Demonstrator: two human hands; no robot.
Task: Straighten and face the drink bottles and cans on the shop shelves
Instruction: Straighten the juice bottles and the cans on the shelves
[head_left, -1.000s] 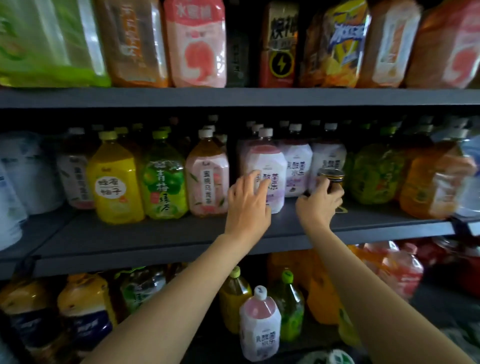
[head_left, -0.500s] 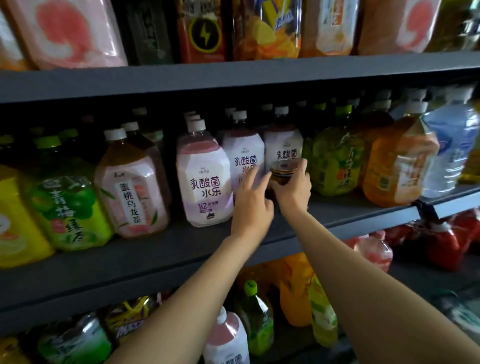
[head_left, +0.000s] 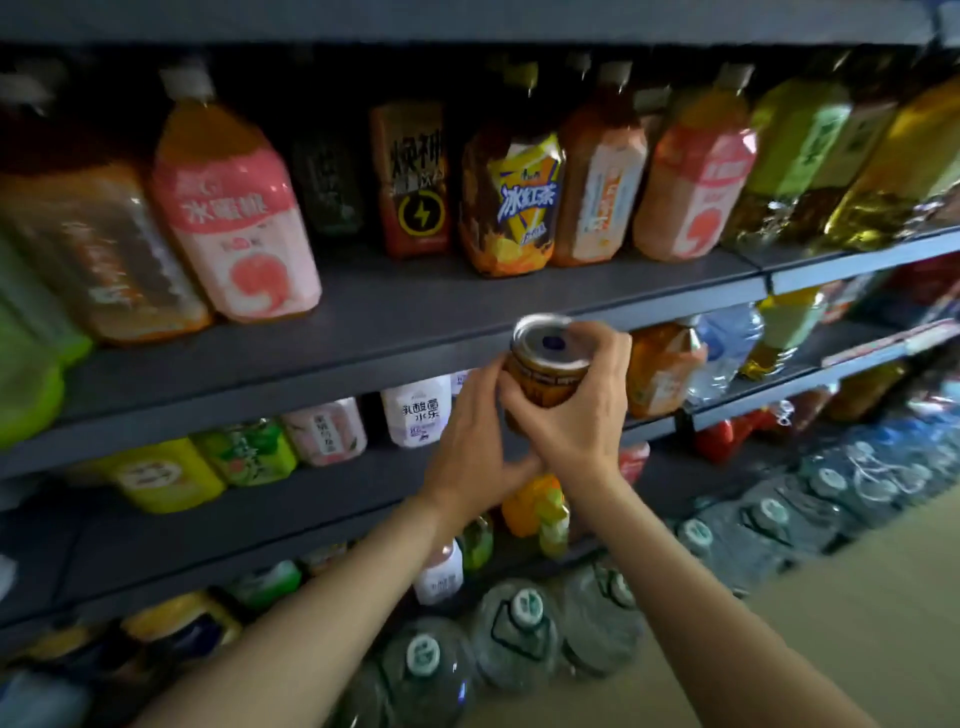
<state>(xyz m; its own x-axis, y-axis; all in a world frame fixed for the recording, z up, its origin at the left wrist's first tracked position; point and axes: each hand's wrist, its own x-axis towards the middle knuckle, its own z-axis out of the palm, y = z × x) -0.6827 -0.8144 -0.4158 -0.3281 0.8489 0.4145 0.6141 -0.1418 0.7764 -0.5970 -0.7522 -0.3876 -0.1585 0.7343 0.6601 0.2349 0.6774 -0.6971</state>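
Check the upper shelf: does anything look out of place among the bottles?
Yes. Two cans, a dark one and an orange one with a lightning bolt, stand among tall bottles. The right hand holds another small can off the shelves.

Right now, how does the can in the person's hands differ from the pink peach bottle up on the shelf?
The can is small, brown and metal-topped; the peach bottle is far bigger, pink-labelled, with a pale cap. The can is held off the shelf by the right hand and left hand; the bottle stands on it untouched. Both are drinks.
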